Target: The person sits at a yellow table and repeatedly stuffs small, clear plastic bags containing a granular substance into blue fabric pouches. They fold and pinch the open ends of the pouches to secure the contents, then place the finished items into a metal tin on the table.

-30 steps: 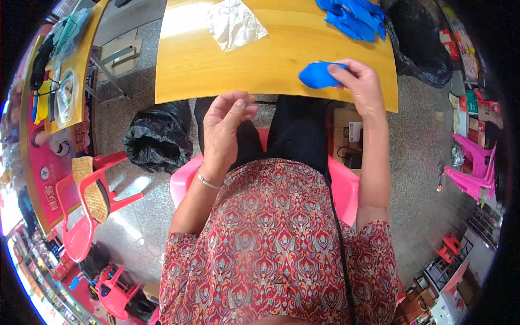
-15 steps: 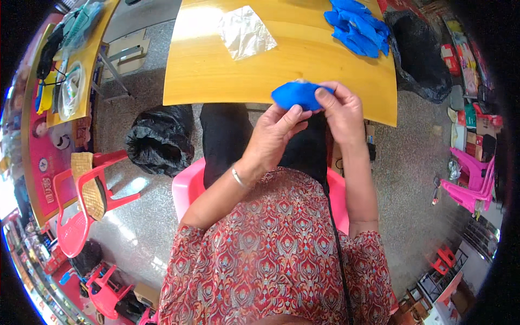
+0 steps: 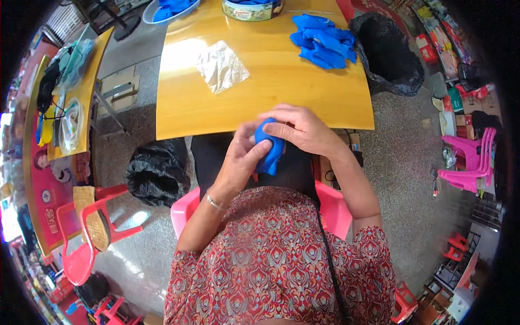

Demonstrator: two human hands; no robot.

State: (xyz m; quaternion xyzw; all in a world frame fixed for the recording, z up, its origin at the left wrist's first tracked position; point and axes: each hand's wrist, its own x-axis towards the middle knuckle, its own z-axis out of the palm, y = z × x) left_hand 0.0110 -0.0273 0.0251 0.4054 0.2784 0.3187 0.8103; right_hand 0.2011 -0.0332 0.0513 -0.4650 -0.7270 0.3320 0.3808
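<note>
A small blue piece of soft fabric-like material [image 3: 272, 156] is held between both hands, just off the near edge of the yellow table [image 3: 260, 111] and above my lap. It hangs lengthwise, its lower end pointing toward me. My left hand [image 3: 242, 157] grips its left side, the thumb pressed on the front. Over its top curls my right hand [image 3: 300, 130], with the thumb lying across the upper end. Whatever is inside or behind the piece is hidden by my fingers. A heap of similar blue pieces [image 3: 324, 42] lies at the far right of the table.
A crumpled clear plastic bag [image 3: 222, 67] lies on the table's left half. At the far edge stand a round tub [image 3: 252, 11] and a pale bowl [image 3: 172, 11], both holding blue pieces. Black-bag-lined bins [image 3: 157, 176] flank the table. A red chair [image 3: 76, 257] stands left.
Both hands have drawn the blue piece leftward and closer to my body, and it has turned from crosswise to lengthwise. With the view shifted, the tub and bowl now show.
</note>
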